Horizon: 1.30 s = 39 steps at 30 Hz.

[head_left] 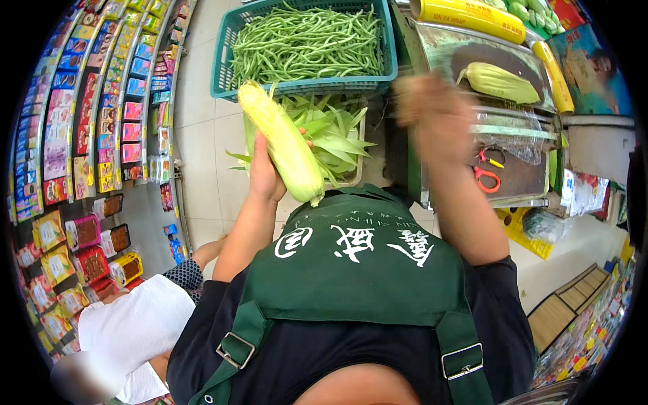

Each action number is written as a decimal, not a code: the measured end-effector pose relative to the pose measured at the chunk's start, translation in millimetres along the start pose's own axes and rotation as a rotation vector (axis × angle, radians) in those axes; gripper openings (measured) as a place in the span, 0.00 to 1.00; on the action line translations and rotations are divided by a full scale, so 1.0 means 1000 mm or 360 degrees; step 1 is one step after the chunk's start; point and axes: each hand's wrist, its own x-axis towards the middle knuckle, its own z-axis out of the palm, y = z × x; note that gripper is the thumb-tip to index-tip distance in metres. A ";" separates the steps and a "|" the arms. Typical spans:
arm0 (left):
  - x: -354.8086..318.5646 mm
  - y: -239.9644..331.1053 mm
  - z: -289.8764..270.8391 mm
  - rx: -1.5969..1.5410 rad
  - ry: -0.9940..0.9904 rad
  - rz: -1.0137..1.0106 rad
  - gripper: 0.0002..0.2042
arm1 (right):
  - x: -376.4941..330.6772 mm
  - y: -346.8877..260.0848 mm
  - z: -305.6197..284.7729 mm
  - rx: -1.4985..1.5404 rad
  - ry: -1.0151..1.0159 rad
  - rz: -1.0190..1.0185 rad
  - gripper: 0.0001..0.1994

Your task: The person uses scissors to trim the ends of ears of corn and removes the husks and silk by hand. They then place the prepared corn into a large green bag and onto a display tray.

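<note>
My left hand (264, 169) is closed around an ear of corn (289, 150), held tilted in front of my apron. Bare yellow kernels show at its upper end, while pale green husk still wraps the lower part. Motion smears my right hand (432, 108), raised beside the counter on the right; whether its fingers hold anything cannot be made out. A second ear of corn (503, 82), in its light green husk, lies on the counter. Below my left hand, stripped green husks (331, 135) fill a pale container that is partly hidden.
A teal basket (219, 67) heaped with green beans (307, 44) stands ahead. On the counter lie red-handled scissors (487, 177) and yellow wrap rolls (469, 19). Snack shelves (101, 101) line the left; a person in a white shirt (135, 324) is close behind on my left.
</note>
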 end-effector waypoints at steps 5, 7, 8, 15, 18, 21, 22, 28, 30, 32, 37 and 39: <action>0.000 0.015 0.030 0.0292 0.0040 0.0237 0.24 | -0.002 0.069 0.077 -0.0084 -0.0789 0.0363 0.37; 0.000 0.009 0.047 0.0459 -0.0001 0.0388 0.24 | -0.001 0.058 0.093 0.0613 -0.0852 0.0441 0.34; 0.000 0.007 0.051 0.0607 -0.0038 0.0442 0.25 | 0.007 0.046 0.098 0.0886 -0.0959 0.0486 0.32; -0.004 0.000 0.061 0.1116 -0.0185 0.0578 0.28 | 0.017 -0.008 0.109 0.1110 -0.0695 0.0786 0.26; -0.005 -0.003 0.058 0.1306 -0.0179 0.0617 0.29 | 0.024 -0.017 0.100 0.1051 -0.0816 0.0543 0.26; -0.003 -0.011 0.064 0.1363 -0.0157 0.0847 0.31 | 0.017 -0.027 0.109 0.1298 -0.0560 0.0645 0.22; -0.003 -0.014 0.068 0.1366 -0.0153 0.0964 0.31 | 0.015 -0.029 0.112 0.1382 -0.0436 0.0679 0.21; -0.005 -0.036 0.088 0.0453 -0.0107 0.0822 0.30 | 0.023 -0.033 0.119 0.1866 0.0264 0.0774 0.20; -0.002 -0.040 0.088 0.0163 -0.0102 0.0739 0.31 | 0.020 -0.039 0.117 0.1796 0.0270 0.0713 0.21; 0.004 -0.029 0.078 0.0192 -0.0158 0.0724 0.32 | 0.016 -0.034 0.124 0.1676 0.0195 0.0521 0.21; 0.025 0.019 0.081 0.0601 0.0168 0.1039 0.17 | 0.006 -0.013 0.121 0.0834 -0.0300 -0.0202 0.24; 0.030 0.063 0.065 0.0288 0.0261 0.0986 0.15 | -0.006 0.008 0.099 0.0061 -0.0814 -0.0322 0.24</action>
